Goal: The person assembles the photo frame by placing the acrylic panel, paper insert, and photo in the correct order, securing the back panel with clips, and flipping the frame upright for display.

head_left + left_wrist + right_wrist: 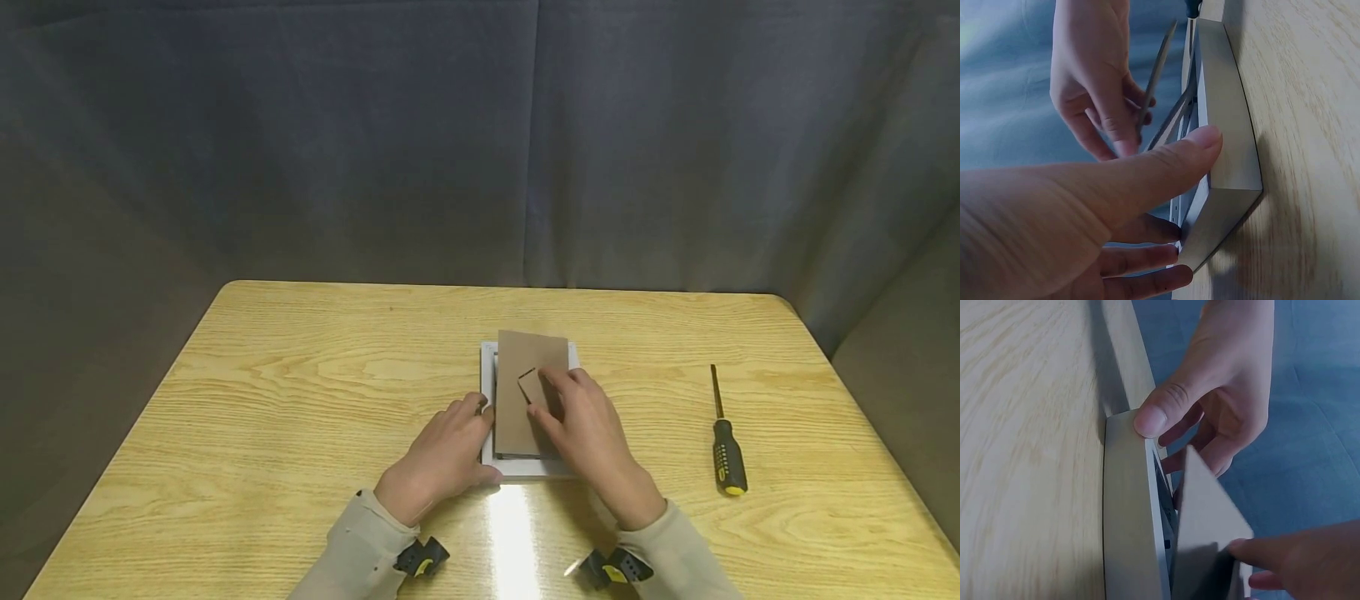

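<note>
the light frame lies flat on the wood-grain table, near the middle and directly in front of the person. the brown board is located over the frame opening. in the right wrist view the board is tilted, with part of it raised above the rim. a dark angled line marks its upper face.

the left hand grips the near left corner of the frame: the thumb bears on the near side, the fingers on the left side. the right hand pinches the board between thumb and fingers; the left wrist view shows a thin panel edge in that hold. a second thin edge slants into the opening below; whether it belongs to the same board cannot be told. the two hands are apart from each other.

the screwdriver lies on the table to the right, well apart from the frame, blade directed away from the person, yellow-ended black handle nearer. a dark curtain hangs behind the table.
</note>
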Available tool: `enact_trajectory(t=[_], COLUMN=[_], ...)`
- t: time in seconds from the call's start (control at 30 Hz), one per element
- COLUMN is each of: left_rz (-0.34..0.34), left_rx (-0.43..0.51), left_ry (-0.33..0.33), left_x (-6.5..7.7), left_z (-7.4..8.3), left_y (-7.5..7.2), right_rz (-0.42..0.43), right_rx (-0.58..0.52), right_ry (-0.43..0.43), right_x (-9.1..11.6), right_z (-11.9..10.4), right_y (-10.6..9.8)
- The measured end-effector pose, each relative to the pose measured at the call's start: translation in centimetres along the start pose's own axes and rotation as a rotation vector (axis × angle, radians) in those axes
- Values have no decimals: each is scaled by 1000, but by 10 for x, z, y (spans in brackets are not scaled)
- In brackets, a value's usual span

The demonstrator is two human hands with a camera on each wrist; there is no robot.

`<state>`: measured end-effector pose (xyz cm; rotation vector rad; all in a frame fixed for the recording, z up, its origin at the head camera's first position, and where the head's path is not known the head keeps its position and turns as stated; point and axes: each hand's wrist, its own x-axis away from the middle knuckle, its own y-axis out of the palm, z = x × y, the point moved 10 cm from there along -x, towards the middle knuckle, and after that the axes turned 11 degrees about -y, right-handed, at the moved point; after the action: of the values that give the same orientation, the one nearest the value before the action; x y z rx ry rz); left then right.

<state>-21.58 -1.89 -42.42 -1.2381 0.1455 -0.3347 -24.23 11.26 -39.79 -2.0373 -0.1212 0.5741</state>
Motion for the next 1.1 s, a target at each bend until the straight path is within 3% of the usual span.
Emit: enact_trajectory(t=[0.2,0.87,1.1], left_rz=[-11,4,9], left_rx=[8,-8,-13], left_ry=[-12,0,6], left_x=[-1,-1,-1], left_z=[-1,0,1], left_y=[2,2,1], right_rz=[-46,-28,-67], right_rx=[45,86,89], right_ry=[5,4,12], right_x=[2,4,5], right_z=[2,3,3], right_y=[4,8,12])
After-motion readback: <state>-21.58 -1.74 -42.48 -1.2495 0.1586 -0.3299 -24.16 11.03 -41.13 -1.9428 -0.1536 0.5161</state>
